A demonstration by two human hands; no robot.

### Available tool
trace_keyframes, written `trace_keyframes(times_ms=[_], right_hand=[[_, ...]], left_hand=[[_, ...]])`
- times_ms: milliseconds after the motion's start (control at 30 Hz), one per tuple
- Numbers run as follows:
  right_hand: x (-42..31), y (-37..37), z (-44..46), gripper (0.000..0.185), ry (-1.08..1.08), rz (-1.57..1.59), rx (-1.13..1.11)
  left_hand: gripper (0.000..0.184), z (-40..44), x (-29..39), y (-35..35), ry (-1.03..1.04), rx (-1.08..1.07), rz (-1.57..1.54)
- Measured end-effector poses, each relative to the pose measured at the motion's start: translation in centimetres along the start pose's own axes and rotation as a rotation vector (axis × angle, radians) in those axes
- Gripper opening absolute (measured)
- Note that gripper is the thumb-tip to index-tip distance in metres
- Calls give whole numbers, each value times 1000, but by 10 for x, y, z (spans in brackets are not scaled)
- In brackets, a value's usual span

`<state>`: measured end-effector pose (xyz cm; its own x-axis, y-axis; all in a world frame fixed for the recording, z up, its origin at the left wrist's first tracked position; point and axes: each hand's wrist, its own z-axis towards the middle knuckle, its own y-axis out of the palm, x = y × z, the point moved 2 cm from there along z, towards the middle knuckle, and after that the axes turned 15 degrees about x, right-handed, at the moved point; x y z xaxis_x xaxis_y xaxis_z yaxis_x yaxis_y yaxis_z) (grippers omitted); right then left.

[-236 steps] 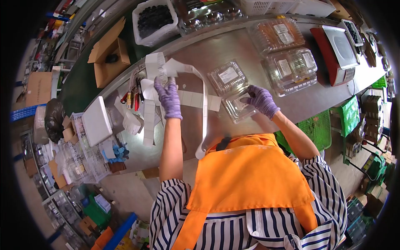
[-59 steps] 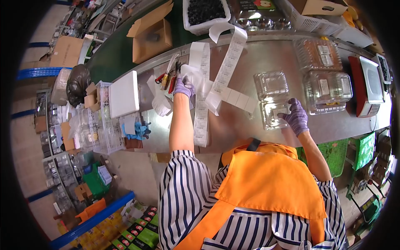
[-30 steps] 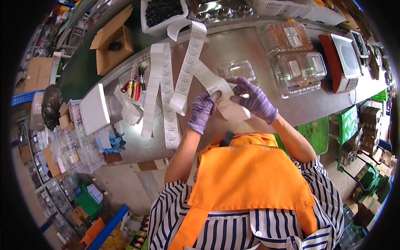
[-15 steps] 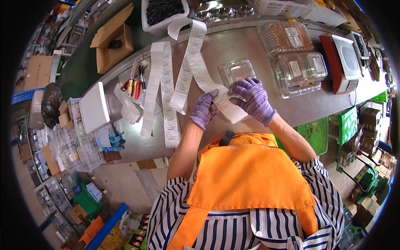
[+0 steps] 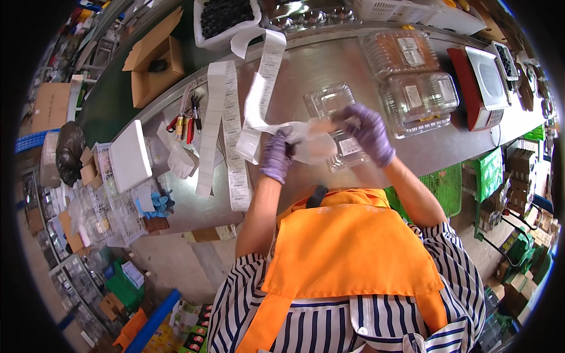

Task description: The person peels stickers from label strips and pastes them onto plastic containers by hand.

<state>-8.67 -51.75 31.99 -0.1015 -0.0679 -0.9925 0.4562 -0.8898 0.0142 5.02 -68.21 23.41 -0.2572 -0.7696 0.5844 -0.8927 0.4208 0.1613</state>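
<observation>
My left hand (image 5: 276,155), in a purple glove, is closed on the strip of white labels (image 5: 255,107) that runs up and back over the metal table. The strip's loose end is blurred between my hands. My right hand (image 5: 368,134), also gloved, is raised over an open clear plastic container (image 5: 331,101), its fingers bent together and smeared by motion; whether it holds something is unclear. A white printed label (image 5: 349,146) shows on the container's near half, just below my right hand. More label strips (image 5: 236,165) lie left of my left hand.
Packed clear containers (image 5: 419,97) and a red scale (image 5: 484,82) stand at the right. Pens and scissors (image 5: 189,120), a white foam lid (image 5: 130,156) and a cardboard box (image 5: 156,73) are at the left. A tub of dark fruit (image 5: 227,20) sits at the back.
My right hand has moved slightly right and up, away from the strip. The strip's end has lifted and swung back toward my left hand, uncovering the container's near half with its label.
</observation>
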Motion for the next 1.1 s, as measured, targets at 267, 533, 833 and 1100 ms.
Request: trace_keyframes(times_ms=[267, 533, 833, 1100], right_hand=[[64, -21, 66, 42, 133, -1016, -68], [42, -35, 39, 38, -128, -1069, 104], [86, -93, -43, 17, 166, -811, 200], [94, -102, -34, 16, 454, -633, 208]], left_hand=[[29, -17, -5, 2, -16, -215, -163], [43, 5, -111, 3, 63, -203, 207], [28, -37, -89, 21, -24, 46, 159], [20, 0, -84, 4, -90, 6, 468]])
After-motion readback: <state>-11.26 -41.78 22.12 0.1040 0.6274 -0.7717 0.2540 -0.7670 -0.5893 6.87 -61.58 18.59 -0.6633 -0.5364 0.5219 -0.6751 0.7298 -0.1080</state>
